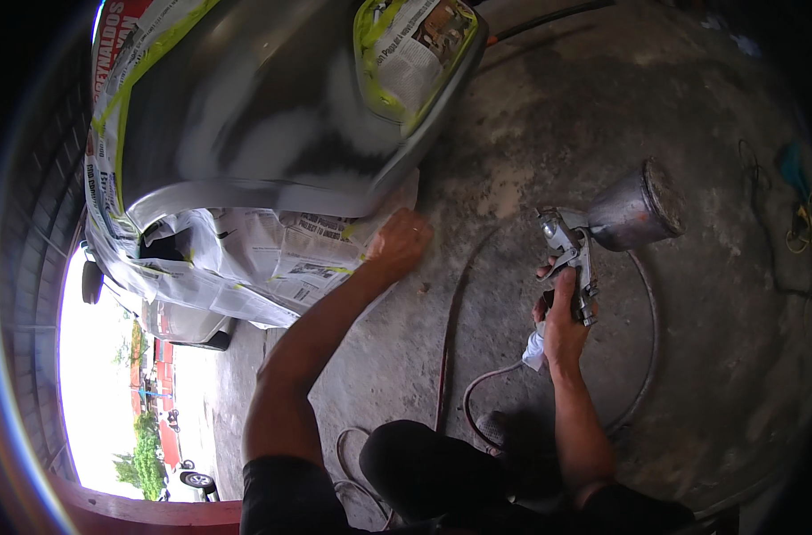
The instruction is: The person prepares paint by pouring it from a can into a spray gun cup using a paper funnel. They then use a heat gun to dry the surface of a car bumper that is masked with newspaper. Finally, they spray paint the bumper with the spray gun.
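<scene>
Grey car panel [272, 107] at 11 o'clock: newspaper masking [272, 259] on, pale sprayed patches patchy, coverage judged incomplete. Left hand [399, 242] curled against masking edge. Right hand [562, 325] gripping spray gun [593, 236] plus rag [533, 352], 3 o'clock, clear of panel.

Sheets of printed newspaper [272, 259] are covering the car's wheel opening at left, edged with yellow-green tape. Another taped newspaper sheet [415, 53] is masking the lamp area farther right, near the top.
</scene>
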Demonstrator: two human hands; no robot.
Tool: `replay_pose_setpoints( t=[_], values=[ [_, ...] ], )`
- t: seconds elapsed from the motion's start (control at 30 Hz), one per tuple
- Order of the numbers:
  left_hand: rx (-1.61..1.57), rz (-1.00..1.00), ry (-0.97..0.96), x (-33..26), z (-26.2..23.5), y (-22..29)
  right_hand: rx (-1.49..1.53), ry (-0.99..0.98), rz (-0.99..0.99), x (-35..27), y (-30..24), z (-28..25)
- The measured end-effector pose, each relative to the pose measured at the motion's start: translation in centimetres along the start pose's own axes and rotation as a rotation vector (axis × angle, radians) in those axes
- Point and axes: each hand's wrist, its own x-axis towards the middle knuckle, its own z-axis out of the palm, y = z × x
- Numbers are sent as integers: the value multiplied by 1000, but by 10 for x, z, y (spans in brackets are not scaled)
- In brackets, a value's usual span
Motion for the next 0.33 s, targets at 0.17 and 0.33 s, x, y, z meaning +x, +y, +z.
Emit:
replay_pose_setpoints(
  t=[0.17,0.33],
  values=[
    [-1323,-932,182,37,51,51,-99,28,22,2,3,2],
    [-2975,-1003,1529,64,33,21,-224,31,-103,14,30,-18]
  ],
)
